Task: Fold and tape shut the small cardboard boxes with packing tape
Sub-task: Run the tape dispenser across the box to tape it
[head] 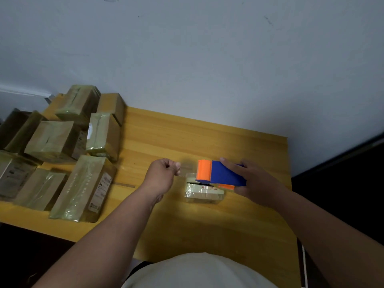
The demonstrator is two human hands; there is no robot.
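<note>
Nearest, a pale shirt front [199, 271] is seen at six o'clock, with two bare forearms reaching over a wooden table [207, 225]. At centre, a small cardboard box [204, 192], wrapped in clear tape, lies on the table. Above it, a blue and orange tape dispenser [220, 173] is gripped by the right hand [255, 181]. A strip of clear tape [187, 168] is pinched by the left hand [163, 173]. Taped boxes [62, 150] are piled at nine o'clock, against a grey wall [207, 59]

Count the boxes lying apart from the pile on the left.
1: the small box lies mid-table, beneath the tape dispenser held by the right hand. Others could hide behind the pile.
</note>
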